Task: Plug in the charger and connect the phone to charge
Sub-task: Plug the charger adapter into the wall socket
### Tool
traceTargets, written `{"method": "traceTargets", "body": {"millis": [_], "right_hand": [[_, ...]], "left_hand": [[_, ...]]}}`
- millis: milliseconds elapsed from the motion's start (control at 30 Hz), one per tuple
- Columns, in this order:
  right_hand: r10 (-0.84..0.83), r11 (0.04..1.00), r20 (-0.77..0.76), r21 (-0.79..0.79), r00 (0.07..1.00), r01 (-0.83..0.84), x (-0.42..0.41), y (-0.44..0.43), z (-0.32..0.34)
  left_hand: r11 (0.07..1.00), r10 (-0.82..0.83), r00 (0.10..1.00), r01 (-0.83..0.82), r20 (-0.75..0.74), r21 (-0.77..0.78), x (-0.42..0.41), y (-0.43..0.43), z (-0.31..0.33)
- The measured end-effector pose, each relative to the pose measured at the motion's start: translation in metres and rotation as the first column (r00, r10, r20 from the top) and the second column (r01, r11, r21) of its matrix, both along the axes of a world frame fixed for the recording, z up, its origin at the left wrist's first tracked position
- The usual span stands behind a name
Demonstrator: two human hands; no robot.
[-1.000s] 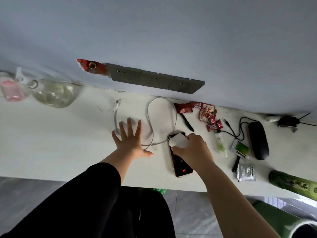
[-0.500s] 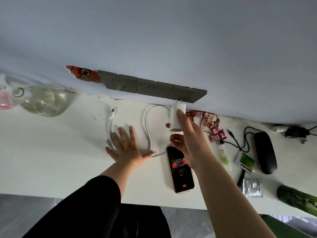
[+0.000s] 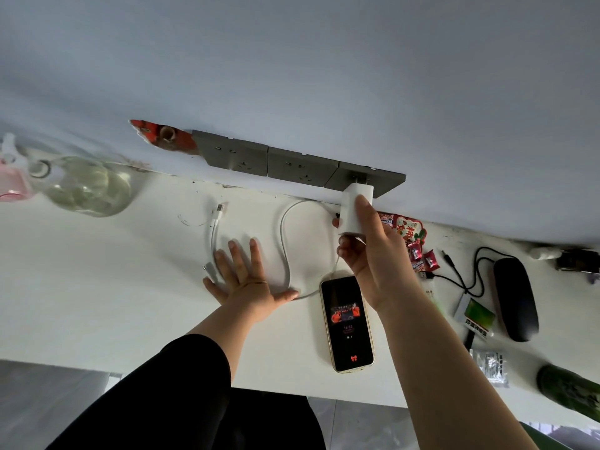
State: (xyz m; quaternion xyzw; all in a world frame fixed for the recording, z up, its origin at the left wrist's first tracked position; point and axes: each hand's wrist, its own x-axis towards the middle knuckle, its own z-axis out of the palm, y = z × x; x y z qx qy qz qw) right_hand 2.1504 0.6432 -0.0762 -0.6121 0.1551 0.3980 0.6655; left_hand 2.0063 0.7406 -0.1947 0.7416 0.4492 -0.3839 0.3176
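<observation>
My right hand point(image 3: 370, 254) grips a white charger block point(image 3: 351, 212) and holds its two prongs at the rightmost grey wall socket point(image 3: 380, 180). Two more grey sockets point(image 3: 269, 160) sit to its left. A white cable point(image 3: 285, 251) loops across the white table point(image 3: 97, 287) to the top of the phone point(image 3: 349, 323), which lies face up with its screen lit. A second short white cable point(image 3: 214, 232) lies to the left. My left hand point(image 3: 245, 277) rests flat on the table with fingers spread, between the two cables.
Red snack packets point(image 3: 407, 233) lie right of the charger. Further right are a black glasses case point(image 3: 514, 298), a black cord point(image 3: 467, 271), a green packet point(image 3: 479, 318) and a green bottle point(image 3: 571, 391). A glass jar point(image 3: 84, 186) and a pink bottle point(image 3: 11, 186) stand far left.
My right hand lifted the charger block from beside the phone and carried it up to the rightmost wall socket. My left hand stayed flat on the table.
</observation>
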Motion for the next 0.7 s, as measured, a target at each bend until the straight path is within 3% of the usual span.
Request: {"method": "traceTargets", "body": {"millis": [233, 700], "right_hand": [[-0.058, 0.973, -0.125, 0.214, 0.99, 0.084, -0.0064, -0.0038, 0.0003], [-0.094, 0.981, -0.089, 0.16, 0.992, 0.107, 0.0006, -0.0045, -0.0001]], "left_hand": [[1.0, -0.008, 1.0, 0.007, -0.011, -0.008, 0.0008, 0.0014, 0.0024], [1.0, -0.016, 1.0, 0.016, -0.012, -0.004, -0.0017, 0.0014, -0.0035]]}}
